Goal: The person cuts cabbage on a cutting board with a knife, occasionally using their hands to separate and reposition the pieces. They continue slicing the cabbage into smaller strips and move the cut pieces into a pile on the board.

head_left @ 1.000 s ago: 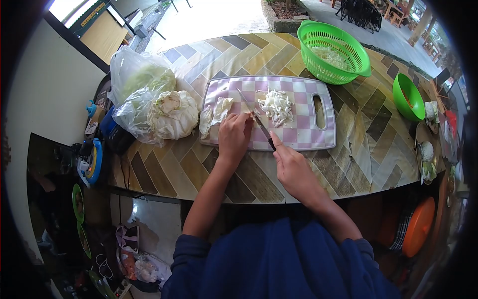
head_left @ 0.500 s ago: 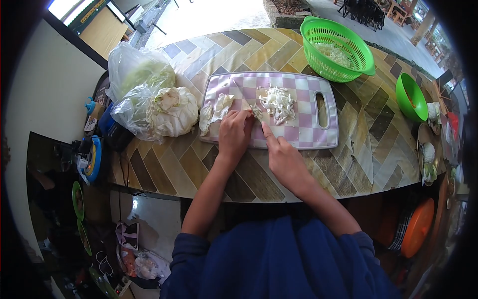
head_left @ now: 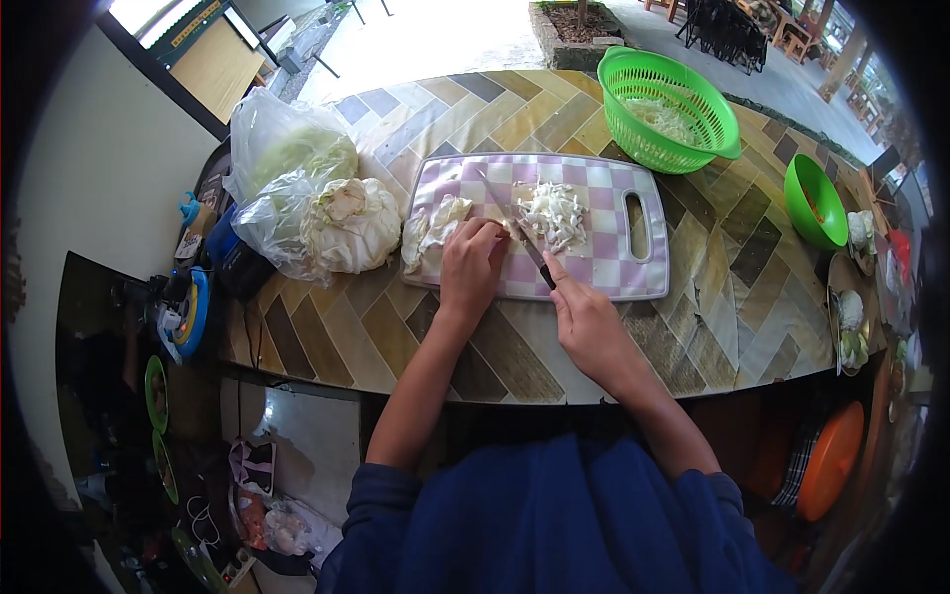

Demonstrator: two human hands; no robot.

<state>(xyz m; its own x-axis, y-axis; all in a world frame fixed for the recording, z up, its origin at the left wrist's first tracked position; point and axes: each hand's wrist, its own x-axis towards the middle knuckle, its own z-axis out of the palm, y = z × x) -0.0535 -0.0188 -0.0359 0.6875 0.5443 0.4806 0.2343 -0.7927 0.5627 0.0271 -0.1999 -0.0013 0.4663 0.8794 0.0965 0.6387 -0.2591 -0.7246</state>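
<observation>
My right hand [head_left: 586, 322] is wrapped round the dark handle of a knife [head_left: 524, 238], whose blade points up and left over the checkered cutting board [head_left: 604, 272]. Beside the blade, my left hand [head_left: 471, 262] has its fingers bent on a pale piece of cabbage, mostly hidden under the fingertips. Chopped cabbage [head_left: 554, 215] lies in a heap right of the knife. Further cabbage leaves [head_left: 431, 234] rest at the board's left end. A large cabbage head [head_left: 353, 226] sits left of the board, against a clear plastic bag [head_left: 287, 163].
A green strainer basket [head_left: 665, 148] with shredded cabbage stands behind the board at the right. Farther right are a green bowl [head_left: 813, 203] and a plate with white and green food [head_left: 851, 327]. Dark and blue items [head_left: 233, 252] stand at the table's left edge.
My right hand has moved slightly right and down with the knife, and more of the blade and handle shows. The view has shifted a little. My left hand stays at the cabbage.
</observation>
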